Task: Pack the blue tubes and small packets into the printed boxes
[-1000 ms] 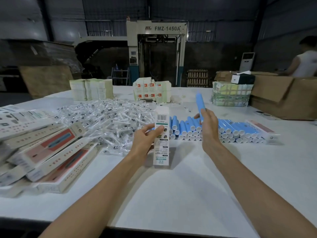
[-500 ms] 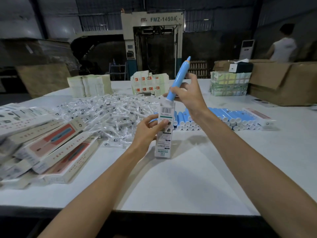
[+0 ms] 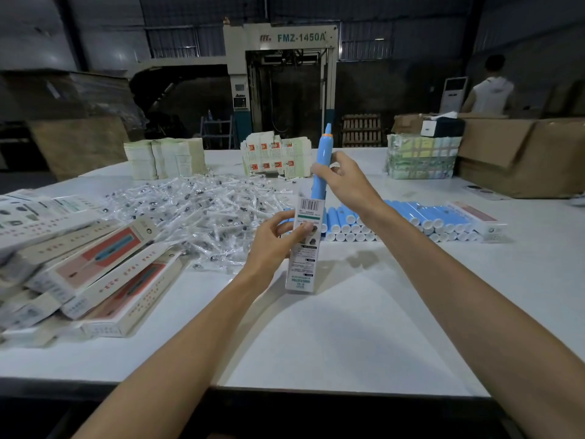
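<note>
Pinching a blue tube (image 3: 323, 153) between thumb and curled fingers, the right hand (image 3: 343, 182) holds it near upright, orange-ringed tip up, lower end at the open top of the printed box (image 3: 304, 251). Left hand (image 3: 273, 240) grips that box mid-height, thumb across the printed face. Box upright; whether its base touches the white table (image 3: 348, 327) cannot be told. Just behind: row of blue tubes (image 3: 399, 217) lying side by side, white ends facing near. Left of them, a loose heap of small packets (image 3: 196, 210). Near left, a pile of printed boxes (image 3: 104, 270) lying flat. Far side: stacks of flat cartons (image 3: 164, 158).
</note>
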A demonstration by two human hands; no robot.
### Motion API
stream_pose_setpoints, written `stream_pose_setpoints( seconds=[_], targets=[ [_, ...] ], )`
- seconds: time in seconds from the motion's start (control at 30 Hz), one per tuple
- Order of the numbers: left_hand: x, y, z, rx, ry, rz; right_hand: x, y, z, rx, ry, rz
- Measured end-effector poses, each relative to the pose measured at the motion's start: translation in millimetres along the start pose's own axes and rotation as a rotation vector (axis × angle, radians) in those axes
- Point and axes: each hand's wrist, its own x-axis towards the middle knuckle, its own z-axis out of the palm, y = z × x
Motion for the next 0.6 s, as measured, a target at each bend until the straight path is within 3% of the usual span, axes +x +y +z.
stream_pose_setpoints(
  seconds=[0.1, 0.27, 0.53, 0.6],
  targets=[
    [-1.1, 2.1, 0.6, 0.017, 0.0, 0.007, 0.5, -0.2, 1.3, -0.121, 0.017, -0.015],
    [-2.1, 2.1, 1.7, 0.032, 0.017, 0.02, -11.2, 4.5, 2.9, -0.325, -0.132, 0.028],
    [-2.7, -2.4, 0.9, 0.005, 0.02, 0.019, -31.1, 17.0, 16.7, -0.242, 0.072, -0.016],
    [-3.9, -5.7, 2.3, -0.028, 0.038, -0.014, -35.6, 18.0, 19.1, -0.356, 0.215, -0.152]
  ],
)
